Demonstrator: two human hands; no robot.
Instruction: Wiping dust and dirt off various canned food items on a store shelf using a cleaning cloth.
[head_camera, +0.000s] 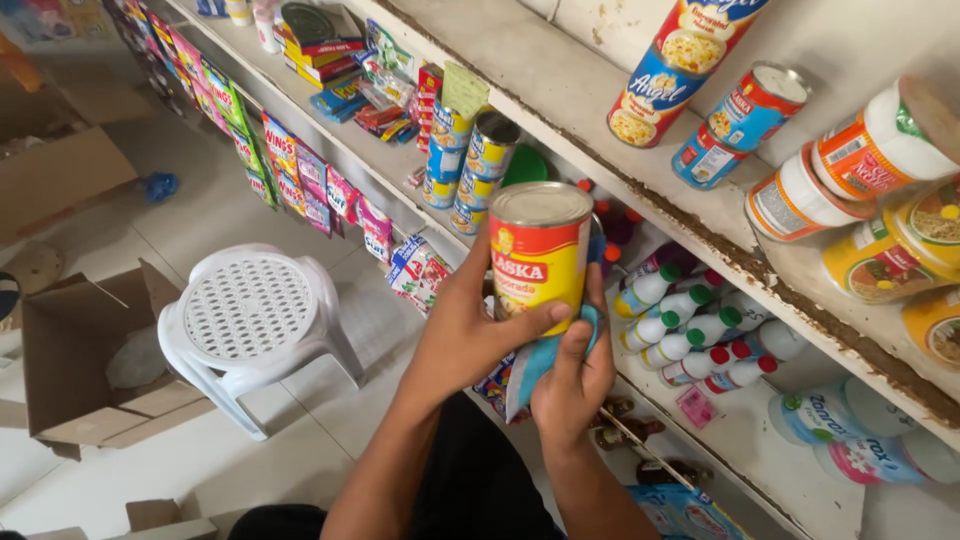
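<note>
My left hand (468, 330) grips a red and yellow tin can (538, 255) upright in front of the shelves, with the thumb across its front. My right hand (572, 375) sits just under the can, holding a blue cloth (530, 365) pressed against the can's lower side. The can's metal lid faces up.
White shelves (560, 85) run along the right, holding tins (735, 125), stacked cans (470, 165), small white bottles with coloured caps (690, 330) and hanging sachets (300, 180). A white plastic stool (250, 310) stands on the tiled floor at left, beside open cardboard boxes (70, 370).
</note>
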